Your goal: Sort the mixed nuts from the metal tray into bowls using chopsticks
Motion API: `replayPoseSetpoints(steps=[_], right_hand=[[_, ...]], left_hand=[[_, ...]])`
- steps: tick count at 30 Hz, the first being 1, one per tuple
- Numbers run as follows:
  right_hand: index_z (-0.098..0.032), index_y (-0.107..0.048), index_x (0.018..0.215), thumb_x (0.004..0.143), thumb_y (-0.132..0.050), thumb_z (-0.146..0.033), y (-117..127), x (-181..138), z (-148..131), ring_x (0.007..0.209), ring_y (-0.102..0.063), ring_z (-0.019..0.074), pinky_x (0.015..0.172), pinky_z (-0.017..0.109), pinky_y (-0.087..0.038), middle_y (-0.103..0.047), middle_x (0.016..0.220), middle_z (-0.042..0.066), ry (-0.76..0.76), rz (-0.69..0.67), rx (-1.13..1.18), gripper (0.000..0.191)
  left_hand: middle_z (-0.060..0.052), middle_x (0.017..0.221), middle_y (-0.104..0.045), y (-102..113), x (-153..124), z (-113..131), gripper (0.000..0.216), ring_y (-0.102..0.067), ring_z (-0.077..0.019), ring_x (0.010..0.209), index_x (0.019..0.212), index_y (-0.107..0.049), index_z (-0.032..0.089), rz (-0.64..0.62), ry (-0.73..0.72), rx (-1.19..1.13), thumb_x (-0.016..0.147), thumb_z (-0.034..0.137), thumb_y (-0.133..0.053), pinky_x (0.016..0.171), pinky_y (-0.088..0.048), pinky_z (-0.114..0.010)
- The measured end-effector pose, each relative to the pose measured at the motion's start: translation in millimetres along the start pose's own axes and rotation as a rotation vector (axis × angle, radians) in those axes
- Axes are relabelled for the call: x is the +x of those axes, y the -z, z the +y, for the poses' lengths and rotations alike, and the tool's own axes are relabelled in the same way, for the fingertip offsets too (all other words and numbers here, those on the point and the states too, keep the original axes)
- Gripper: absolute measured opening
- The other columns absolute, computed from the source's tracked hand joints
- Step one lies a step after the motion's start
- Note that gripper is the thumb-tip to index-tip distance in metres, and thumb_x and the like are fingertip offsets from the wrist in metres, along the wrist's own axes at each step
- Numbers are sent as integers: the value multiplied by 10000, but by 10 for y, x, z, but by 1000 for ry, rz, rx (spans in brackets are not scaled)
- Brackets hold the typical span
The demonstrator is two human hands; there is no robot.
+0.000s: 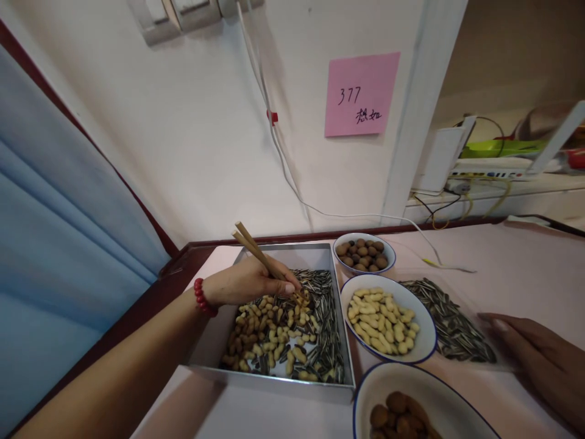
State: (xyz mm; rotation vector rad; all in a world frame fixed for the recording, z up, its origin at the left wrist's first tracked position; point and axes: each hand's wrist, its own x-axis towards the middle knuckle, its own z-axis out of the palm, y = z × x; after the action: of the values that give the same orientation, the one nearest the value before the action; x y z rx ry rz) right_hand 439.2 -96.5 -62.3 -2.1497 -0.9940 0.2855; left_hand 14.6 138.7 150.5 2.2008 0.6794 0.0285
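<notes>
My left hand point(249, 283) grips a pair of wooden chopsticks point(256, 251), their tips down among the nuts in a metal tray point(208, 350). The tray holds a mix of peanuts point(274, 335) and striped sunflower seeds point(329, 317). A red bead bracelet point(201, 297) circles my left wrist. My right hand point(534, 353) lies flat on the table, fingers together, holding nothing, next to a loose pile of sunflower seeds point(452, 323).
Three white bowls stand right of the tray: one with peanuts point(423, 350), a far one with brown nuts point(340, 247), a near one with brown nuts point(439, 396). A white cable point(429, 244) trails across the table. A pink note point(361, 94) hangs on the wall.
</notes>
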Motion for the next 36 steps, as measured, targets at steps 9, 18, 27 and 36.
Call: replayPoseSetpoints(steps=[9,18,27,36], right_hand=[[-299,-775,940,729,-400,-883,39,-31,-159,1157,-672,383,1120,547,-504,-759,1152,52,-25,-7,-32,726],[-310,-767,904,668,-406,-877,64,-50,-292,1155,-672,381,1142,546,-489,-763,1130,43,-62,-19,-9,712],[-301,-761,903,664,-414,-870,104,-77,-378,1166,-669,377,1146,571,-475,-760,1142,46,-59,-31,4,709],[-286,-763,908,668,-390,-845,109,-80,-359,1162,-673,366,1137,561,-482,-760,1137,56,-47,-38,3,713]], left_hand=[[-41,1067,-827,-18,-73,-81,225,-768,-224,1003,1077,-833,251,23,-9,42,943,401,-733,895,-598,-298],[-53,1068,-825,-111,-40,-68,216,-764,-224,1011,1073,-825,232,5,-7,104,951,371,-713,914,-592,-310],[-67,1045,-829,-159,-25,-91,239,-773,-222,962,1064,-825,219,86,9,84,950,400,-717,857,-615,-312],[-82,1124,-811,-100,-85,-189,239,-753,-245,1051,1070,-843,244,-47,-21,-80,951,429,-749,953,-604,-343]])
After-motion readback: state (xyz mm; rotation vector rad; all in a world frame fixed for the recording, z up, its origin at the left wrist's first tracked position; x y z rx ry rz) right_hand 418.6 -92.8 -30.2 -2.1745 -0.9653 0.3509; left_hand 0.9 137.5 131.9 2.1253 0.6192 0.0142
